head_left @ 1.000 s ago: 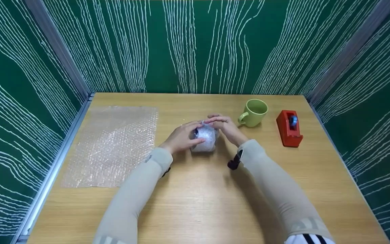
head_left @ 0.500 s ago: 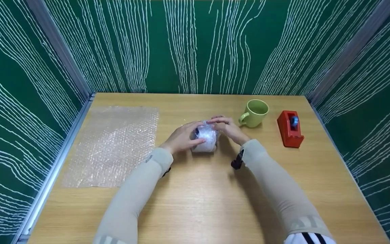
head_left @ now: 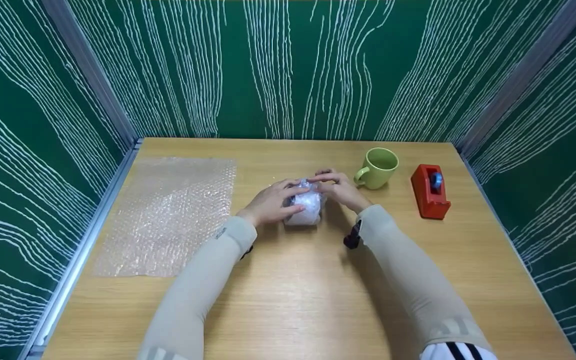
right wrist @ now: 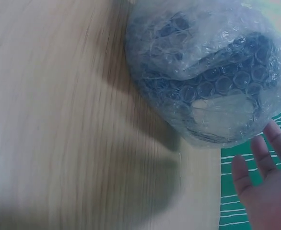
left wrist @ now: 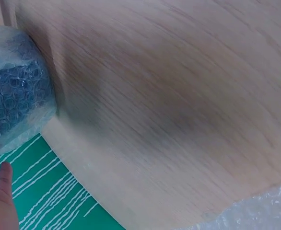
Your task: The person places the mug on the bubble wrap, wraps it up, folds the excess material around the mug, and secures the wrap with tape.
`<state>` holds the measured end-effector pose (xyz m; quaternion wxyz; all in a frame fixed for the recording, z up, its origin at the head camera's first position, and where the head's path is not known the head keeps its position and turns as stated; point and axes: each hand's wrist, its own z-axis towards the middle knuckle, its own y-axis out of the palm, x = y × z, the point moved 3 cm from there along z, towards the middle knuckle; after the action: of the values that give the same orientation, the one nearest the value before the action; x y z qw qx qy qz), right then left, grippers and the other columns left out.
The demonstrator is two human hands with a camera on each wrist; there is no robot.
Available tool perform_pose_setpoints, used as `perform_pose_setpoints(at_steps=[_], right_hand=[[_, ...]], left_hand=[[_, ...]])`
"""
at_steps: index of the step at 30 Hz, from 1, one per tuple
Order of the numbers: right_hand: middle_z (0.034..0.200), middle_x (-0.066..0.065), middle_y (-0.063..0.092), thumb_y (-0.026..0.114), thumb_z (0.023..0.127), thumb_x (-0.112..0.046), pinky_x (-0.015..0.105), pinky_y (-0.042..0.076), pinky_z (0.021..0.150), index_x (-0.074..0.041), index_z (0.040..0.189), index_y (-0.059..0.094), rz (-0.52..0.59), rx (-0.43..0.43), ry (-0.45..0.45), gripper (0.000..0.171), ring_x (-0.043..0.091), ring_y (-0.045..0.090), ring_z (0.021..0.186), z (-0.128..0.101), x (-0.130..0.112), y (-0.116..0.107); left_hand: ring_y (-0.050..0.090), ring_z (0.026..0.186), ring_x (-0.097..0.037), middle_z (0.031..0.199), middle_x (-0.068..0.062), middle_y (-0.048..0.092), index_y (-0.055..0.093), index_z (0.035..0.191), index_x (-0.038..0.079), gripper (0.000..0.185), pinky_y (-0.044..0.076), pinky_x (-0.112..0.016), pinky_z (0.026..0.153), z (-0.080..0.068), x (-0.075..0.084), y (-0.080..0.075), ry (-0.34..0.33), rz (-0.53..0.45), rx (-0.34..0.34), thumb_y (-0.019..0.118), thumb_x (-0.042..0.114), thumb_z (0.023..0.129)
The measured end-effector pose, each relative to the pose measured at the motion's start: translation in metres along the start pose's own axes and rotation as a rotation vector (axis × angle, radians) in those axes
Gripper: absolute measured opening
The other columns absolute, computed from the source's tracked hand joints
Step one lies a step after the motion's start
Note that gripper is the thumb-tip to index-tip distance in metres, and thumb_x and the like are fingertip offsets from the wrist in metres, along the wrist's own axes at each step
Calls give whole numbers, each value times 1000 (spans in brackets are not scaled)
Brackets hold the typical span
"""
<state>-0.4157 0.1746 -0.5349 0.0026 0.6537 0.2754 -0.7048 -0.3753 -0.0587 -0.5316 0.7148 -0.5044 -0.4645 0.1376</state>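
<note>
A bubble-wrapped bundle (head_left: pixel 308 211) sits on the table between both hands. Through its clear wrap a dark blue body shows in the left wrist view, where the bundle (left wrist: pixel 18 98) fills the upper left. My left hand (head_left: pixel 267 204) grips it from the left, thumb across its near side and fingers over the top. On the other side my right hand (head_left: pixel 343 191) reaches in with extended fingers, its fingertips at the bundle's top edge. Three of those fingers (right wrist: pixel 263 155) spread below the bundle (right wrist: pixel 217 81) in the right wrist view.
A flat sheet of bubble wrap (head_left: pixel 168 215) lies on the left of the wooden table (head_left: pixel 278 300). Just beyond my right hand stands a green mug (head_left: pixel 377 169). A red tape dispenser (head_left: pixel 429 192) with a blue roll is farther right. Green walls (head_left: pixel 248 70) enclose the back and sides.
A left-hand finger has stretched farther right across the bundle's top. Both hands otherwise stay in place around it; the head view has shifted very slightly.
</note>
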Motion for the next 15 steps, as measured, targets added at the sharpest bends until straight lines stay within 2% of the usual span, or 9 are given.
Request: perform_pose_setpoints(at_steps=[4,9,15], right_hand=[[155,20,53,70,99,-19,58,42,118,-13,136,77,-34,10,-8,38,36,46,144,-1,0,0],[152,12,58,73,98,-21,59,42,121,-18,135,78,-73,17,-6,38,34,49,144,-1,0,0],[154,12,59,77,98,-24,58,42,122,-16,141,74,-86,15,0,43,36,51,144,0,1,-1]], left_hand=[[37,162,-33,175,-3,40,49,164,36,63,33,-60,131,0,0,0,7,5,-1,59,60,106],[37,162,-33,175,-4,39,49,164,37,63,33,-59,131,1,0,0,9,14,2,58,61,106],[37,162,-33,176,-5,38,49,164,36,64,33,-60,131,1,-1,1,5,16,-2,58,61,106]])
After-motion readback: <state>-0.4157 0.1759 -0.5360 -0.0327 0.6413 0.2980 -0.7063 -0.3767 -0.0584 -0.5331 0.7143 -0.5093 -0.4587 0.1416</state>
